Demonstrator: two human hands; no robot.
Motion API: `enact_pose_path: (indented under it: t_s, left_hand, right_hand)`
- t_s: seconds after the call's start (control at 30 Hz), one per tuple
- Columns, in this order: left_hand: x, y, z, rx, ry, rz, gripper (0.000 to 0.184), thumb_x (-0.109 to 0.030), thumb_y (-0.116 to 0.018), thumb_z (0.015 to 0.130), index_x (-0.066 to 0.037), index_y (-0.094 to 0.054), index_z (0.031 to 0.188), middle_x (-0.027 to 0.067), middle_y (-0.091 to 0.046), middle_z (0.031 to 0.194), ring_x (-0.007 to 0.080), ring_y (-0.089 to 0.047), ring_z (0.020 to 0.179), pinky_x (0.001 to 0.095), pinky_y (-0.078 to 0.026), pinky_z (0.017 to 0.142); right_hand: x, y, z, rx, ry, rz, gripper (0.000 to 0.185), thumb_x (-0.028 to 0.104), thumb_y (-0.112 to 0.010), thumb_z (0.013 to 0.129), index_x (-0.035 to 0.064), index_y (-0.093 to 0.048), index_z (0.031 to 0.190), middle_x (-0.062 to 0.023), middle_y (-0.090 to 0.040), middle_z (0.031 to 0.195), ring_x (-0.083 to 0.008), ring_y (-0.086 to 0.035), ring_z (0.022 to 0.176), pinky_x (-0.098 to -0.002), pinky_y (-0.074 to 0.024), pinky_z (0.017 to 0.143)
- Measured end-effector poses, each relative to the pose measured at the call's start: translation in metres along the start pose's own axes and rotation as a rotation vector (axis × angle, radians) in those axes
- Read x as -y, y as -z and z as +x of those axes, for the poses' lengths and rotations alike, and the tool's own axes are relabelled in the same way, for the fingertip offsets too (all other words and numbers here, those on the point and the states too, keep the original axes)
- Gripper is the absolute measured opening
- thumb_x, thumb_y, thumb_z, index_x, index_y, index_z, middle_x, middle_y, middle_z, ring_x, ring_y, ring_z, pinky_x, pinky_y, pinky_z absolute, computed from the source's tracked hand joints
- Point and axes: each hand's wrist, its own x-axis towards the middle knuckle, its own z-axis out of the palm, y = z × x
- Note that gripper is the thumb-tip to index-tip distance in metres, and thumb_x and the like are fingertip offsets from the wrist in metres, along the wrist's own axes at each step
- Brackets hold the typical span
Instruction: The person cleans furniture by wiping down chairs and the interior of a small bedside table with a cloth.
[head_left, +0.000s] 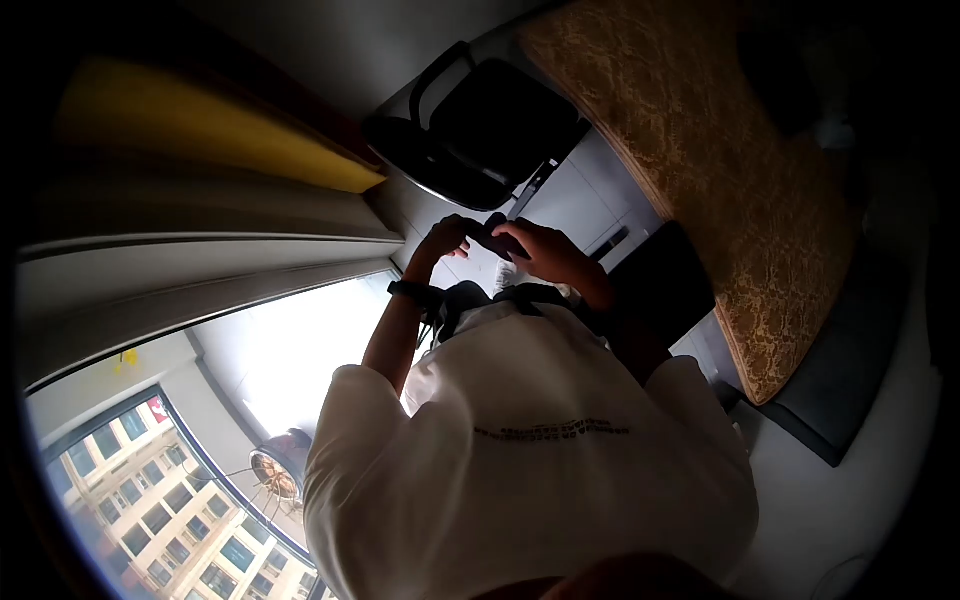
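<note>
Ok, nearest is white shirt [540, 500] front, then dark band [417, 294] on L wrist, then both hands out ahead. Dark item [490, 237] sits btwn hands, long axis approx crosswise, L end a bit farther out than R end. R hand [548, 252] is nearer: fingers closed over its R end. L hand [443, 238] is bent right by the L end, fingers curled; can't tell if it grips or just touches. Item too dark to ID. Room-wise: bright window side [310, 330] to L, black seat [665, 285] near R forearm, then patterned table [740, 200], its long edge slanting away. Tiled floor [592, 185] shows past hands, black chair [500, 110] beyond. Farthest: bldg [150, 490] outside.
</note>
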Motion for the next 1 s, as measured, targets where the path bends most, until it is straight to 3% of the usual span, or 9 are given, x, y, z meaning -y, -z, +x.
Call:
enact_pose_path:
  t_s: [0.03, 0.13, 0.33, 0.4, 0.57, 0.6, 0.67, 0.77, 1.0]
  left_hand:
    - [0.002, 0.009, 0.007, -0.107, -0.120, -0.079, 0.029, -0.009, -0.046, 0.092, -0.007, -0.070, 0.107, 0.0089, -0.072, 0.082, 0.0220, -0.073, 0.079, 0.0299, -0.056, 0.062]
    - [-0.015, 0.030, -0.008, -0.675, -0.611, -0.029, 0.027, -0.006, -0.053, 0.090, -0.005, -0.070, 0.111, 0.0126, -0.073, 0.096, 0.0242, -0.072, 0.090, 0.0336, -0.056, 0.082]
    - [-0.025, 0.109, 0.009, -0.898, -0.828, 0.327, 0.043, 0.005, -0.063, 0.074, -0.012, -0.069, 0.113, 0.0123, -0.069, 0.109, 0.0326, -0.066, 0.101, 0.0396, -0.053, 0.089]
    - [-0.012, 0.148, 0.038, -0.897, -0.811, 0.501, 0.040, 0.002, -0.062, 0.077, -0.013, -0.067, 0.113, 0.0168, -0.061, 0.122, 0.0375, -0.057, 0.116, 0.0421, -0.051, 0.094]
    - [-0.031, 0.210, 0.063, -0.640, -0.090, 0.761, 0.033, -0.021, -0.055, 0.091, -0.013, -0.064, 0.122, 0.0184, -0.054, 0.135, 0.0377, -0.049, 0.127, 0.0511, -0.043, 0.103]
    - [-0.009, 0.217, 0.089, -0.645, -0.100, 0.752, 0.033, -0.021, -0.055, 0.091, -0.013, -0.064, 0.122, 0.0184, -0.054, 0.135, 0.0377, -0.049, 0.127, 0.0511, -0.043, 0.103]
    - [0.056, 0.213, 0.155, -0.851, -0.732, 1.081, 0.033, -0.027, -0.052, 0.095, -0.010, -0.063, 0.121, 0.0163, -0.051, 0.140, 0.0395, -0.044, 0.131, 0.0535, -0.038, 0.106]
    - [0.034, 0.216, 0.128, -0.597, -0.785, 0.952, 0.038, -0.032, -0.056, 0.093, -0.008, -0.060, 0.123, 0.0158, -0.050, 0.142, 0.0375, -0.044, 0.133, 0.0548, -0.040, 0.104]
    - [0.042, 0.245, 0.182, -0.842, -0.262, 0.602, 0.068, -0.026, -0.062, 0.091, 0.000, -0.034, 0.147, 0.0250, -0.047, 0.141, 0.0440, -0.041, 0.133, 0.0509, -0.034, 0.109]
  right_hand:
    - [-0.010, -0.005, 0.014, -0.026, 0.038, -0.019, 0.046, 0.009, -0.065, 0.088, 0.0114, -0.049, 0.131, -0.0147, -0.062, 0.124, -0.0332, -0.066, 0.103, -0.0414, -0.0542, 0.085]
    - [-0.044, -0.023, 0.062, 0.025, -0.086, -0.112, 0.049, 0.019, -0.066, 0.090, 0.0081, -0.048, 0.134, -0.0208, -0.063, 0.122, -0.0366, -0.062, 0.111, -0.0431, -0.0517, 0.091]
    - [-0.101, -0.083, 0.172, 0.013, 0.015, -0.184, 0.041, 0.010, -0.059, 0.088, 0.0014, -0.057, 0.127, -0.0252, -0.062, 0.120, -0.0394, -0.060, 0.113, -0.0449, -0.0484, 0.097]
    - [-0.087, -0.094, 0.198, -0.081, -0.060, -0.216, 0.041, 0.008, -0.056, 0.087, 0.0014, -0.057, 0.128, -0.0253, -0.064, 0.117, -0.0413, -0.061, 0.111, -0.0451, -0.0495, 0.095]
    - [-0.098, -0.137, 0.250, -0.219, -0.074, -0.172, 0.037, 0.015, -0.060, 0.086, 0.0007, -0.060, 0.120, -0.0237, -0.067, 0.106, -0.0400, -0.065, 0.097, -0.0460, -0.0519, 0.086]
    - [-0.091, -0.126, 0.259, -0.157, -0.166, -0.188, 0.036, 0.019, -0.061, 0.086, 0.0005, -0.062, 0.118, -0.0237, -0.067, 0.104, -0.0395, -0.065, 0.096, -0.0463, -0.0520, 0.085]
    - [-0.058, -0.097, 0.251, -0.206, -0.161, -0.174, 0.039, 0.027, -0.060, 0.085, -0.0006, -0.064, 0.113, -0.0244, -0.068, 0.104, -0.0395, -0.066, 0.096, -0.0465, -0.0524, 0.085]
    - [-0.067, -0.090, 0.242, -0.154, -0.240, -0.092, 0.041, 0.028, -0.059, 0.085, -0.0010, -0.063, 0.114, -0.0249, -0.066, 0.107, -0.0410, -0.064, 0.099, -0.0480, -0.0511, 0.087]
    - [-0.126, -0.081, 0.225, 0.180, -0.494, -0.073, 0.049, 0.030, -0.052, 0.084, 0.0151, -0.059, 0.130, -0.0195, -0.062, 0.127, -0.0380, -0.057, 0.121, -0.0487, -0.0466, 0.100]
